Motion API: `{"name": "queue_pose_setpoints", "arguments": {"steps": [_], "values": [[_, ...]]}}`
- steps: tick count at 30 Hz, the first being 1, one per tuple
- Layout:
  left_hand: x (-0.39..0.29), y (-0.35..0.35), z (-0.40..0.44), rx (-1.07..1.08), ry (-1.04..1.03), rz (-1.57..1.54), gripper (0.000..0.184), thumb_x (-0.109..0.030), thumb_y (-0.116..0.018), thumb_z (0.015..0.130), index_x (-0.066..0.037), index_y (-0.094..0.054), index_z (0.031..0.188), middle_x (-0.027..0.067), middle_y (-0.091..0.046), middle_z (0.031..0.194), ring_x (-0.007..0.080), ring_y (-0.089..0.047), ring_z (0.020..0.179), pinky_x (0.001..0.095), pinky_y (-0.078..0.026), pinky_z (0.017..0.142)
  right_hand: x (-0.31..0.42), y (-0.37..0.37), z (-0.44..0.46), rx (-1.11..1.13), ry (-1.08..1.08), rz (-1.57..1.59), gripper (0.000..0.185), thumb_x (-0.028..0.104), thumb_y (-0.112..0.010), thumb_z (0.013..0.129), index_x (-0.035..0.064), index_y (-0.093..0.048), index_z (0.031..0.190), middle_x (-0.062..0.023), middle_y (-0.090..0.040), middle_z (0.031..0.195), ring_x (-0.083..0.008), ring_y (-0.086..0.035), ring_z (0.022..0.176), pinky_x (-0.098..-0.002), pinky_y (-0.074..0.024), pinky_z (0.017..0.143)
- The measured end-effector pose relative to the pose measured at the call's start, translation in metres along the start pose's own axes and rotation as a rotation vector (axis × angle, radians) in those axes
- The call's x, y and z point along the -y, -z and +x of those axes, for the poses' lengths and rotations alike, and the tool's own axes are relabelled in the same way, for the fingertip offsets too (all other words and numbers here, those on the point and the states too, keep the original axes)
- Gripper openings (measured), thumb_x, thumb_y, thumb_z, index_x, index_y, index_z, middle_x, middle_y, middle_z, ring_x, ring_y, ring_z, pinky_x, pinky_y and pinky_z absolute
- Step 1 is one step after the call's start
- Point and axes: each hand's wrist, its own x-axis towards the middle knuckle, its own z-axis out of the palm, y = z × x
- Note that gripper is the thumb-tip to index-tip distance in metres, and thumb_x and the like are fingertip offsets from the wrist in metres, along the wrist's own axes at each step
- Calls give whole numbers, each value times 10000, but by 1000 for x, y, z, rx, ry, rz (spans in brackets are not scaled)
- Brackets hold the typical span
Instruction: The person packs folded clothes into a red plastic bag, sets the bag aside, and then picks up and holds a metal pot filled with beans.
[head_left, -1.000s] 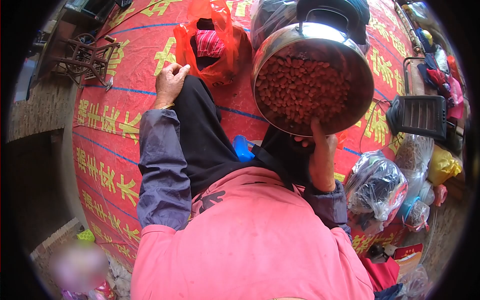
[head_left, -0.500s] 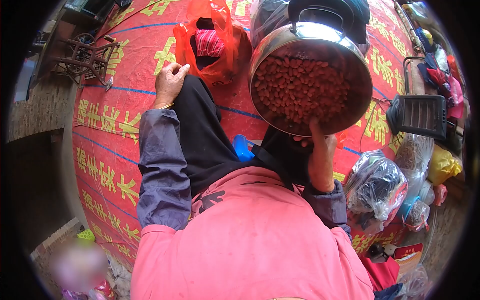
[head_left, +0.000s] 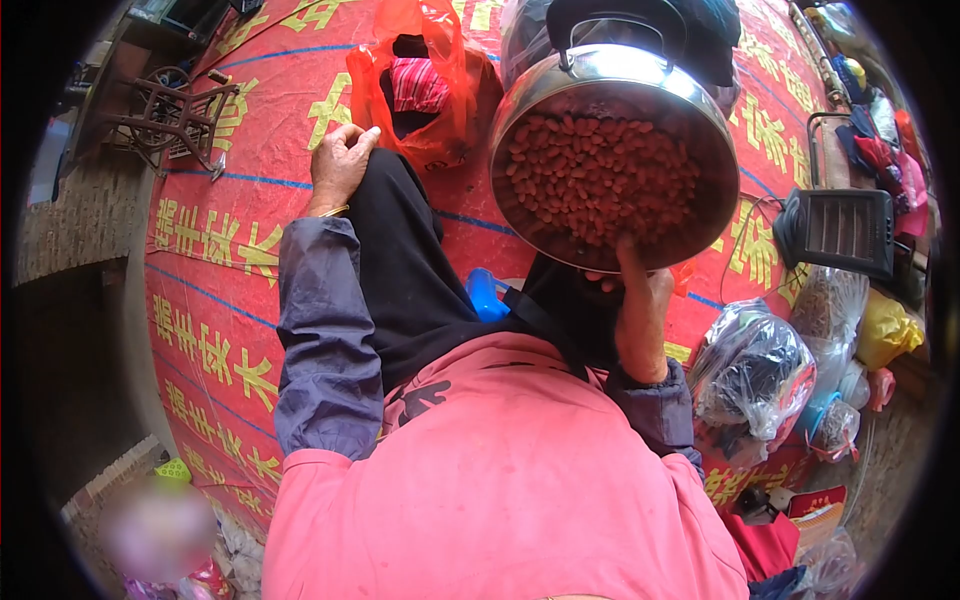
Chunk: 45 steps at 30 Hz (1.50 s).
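Note:
My right hand (head_left: 645,285) grips the near rim of a shiny metal pot (head_left: 722,125), its thumb over the inside edge and its fingers underneath. The pot tilts toward me and holds many red-skinned peanuts (head_left: 600,180). A dark loop handle stands at the pot's far side. My left hand (head_left: 342,160) rests loosely on my left knee with nothing in it, thumb stretched out. Just beyond that knee is an orange-red plastic bag (head_left: 455,110) with striped pink cloth (head_left: 418,85) inside.
A red sheet (head_left: 215,205) with yellow characters covers the floor. To the right lie a black floodlight-like panel (head_left: 845,232), clear bags (head_left: 755,370) and a yellow bag (head_left: 888,330). A brown metal stand (head_left: 175,115) is at left. Something blue (head_left: 486,295) sits between my legs.
The pot has turned and shifted slightly to the left in my right hand, and its handle has moved left too. My left hand has stayed on the knee.

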Motion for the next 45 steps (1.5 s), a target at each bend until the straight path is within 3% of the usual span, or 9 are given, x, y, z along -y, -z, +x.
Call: {"name": "queue_pose_setpoints", "arguments": {"steps": [31, 45], "values": [[-3, 2, -2, -3, 3, 8, 357, -397, -711, 885, -42, -740, 860, 125, -719, 778, 262, -698, 739, 388, -521, 687, -2, -2, 0, -15, 33, -27, 471, 457, -613, 977, 9, -704, 867, -65, -724, 780, -100, -581, 684, -259, -430, 645], [-1, 1, -1, -2, -2, -13, 362, -397, -708, 886, -37, -740, 860, 127, -718, 771, 260, -700, 736, 388, -518, 681, -3, -2, 0, -2, 24, 8, 468, 447, -624, 977, -17, -685, 965, -87, -727, 803, -121, -642, 712, -257, -440, 641]]}}
